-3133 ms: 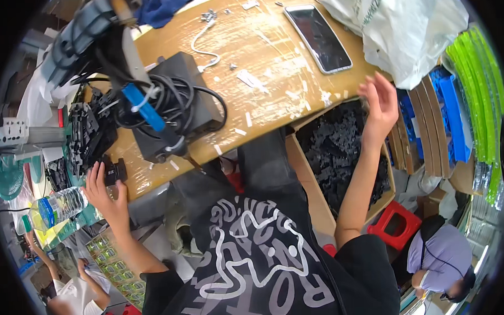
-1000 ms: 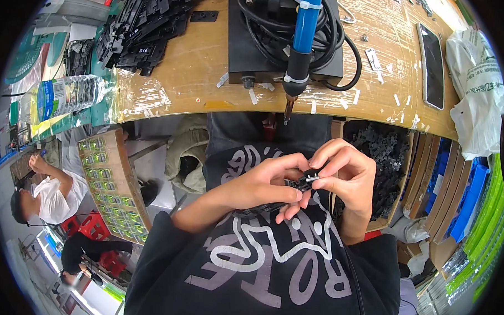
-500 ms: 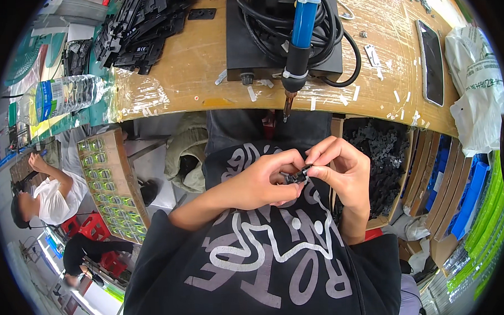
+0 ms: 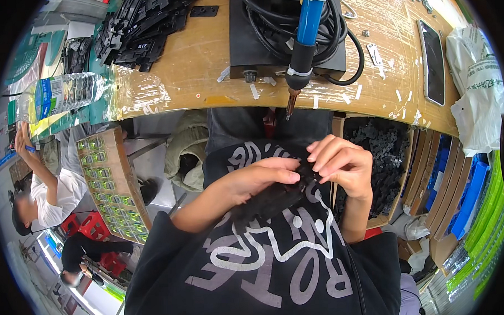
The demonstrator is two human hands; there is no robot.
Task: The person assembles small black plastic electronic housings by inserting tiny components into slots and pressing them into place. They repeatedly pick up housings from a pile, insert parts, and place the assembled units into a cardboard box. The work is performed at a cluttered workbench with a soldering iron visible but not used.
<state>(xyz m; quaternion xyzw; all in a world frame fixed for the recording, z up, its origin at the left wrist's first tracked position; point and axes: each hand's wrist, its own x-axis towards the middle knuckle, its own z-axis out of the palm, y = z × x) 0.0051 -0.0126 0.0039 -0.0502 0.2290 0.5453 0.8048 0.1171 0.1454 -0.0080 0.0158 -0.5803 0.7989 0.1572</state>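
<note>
In front of my chest my left hand (image 4: 255, 180) grips a long black plastic part (image 4: 275, 200), thumb on top, its body slanting down to the left below the palm. My right hand (image 4: 344, 164) is at the part's upper right end, fingers bent and pinched on it. Black on a black printed shirt, the part shows little detail, and whether a smaller piece sits at the fingertips I cannot tell. Above my hands a soldering iron (image 4: 308, 28) with a blue handle hangs tip down, apart from them.
On the bench lie a black box (image 4: 254, 52) with coiled cable, a pile of black plastic parts (image 4: 139, 33), a water bottle (image 4: 61, 97) and a phone (image 4: 432, 62). Below the edge stands a carton (image 4: 404, 194) of small black pieces. Two other people are at the left.
My left hand has turned, bringing the long black part into view below the palm. The right hand stays at its end. At the left, another person's arm has risen.
</note>
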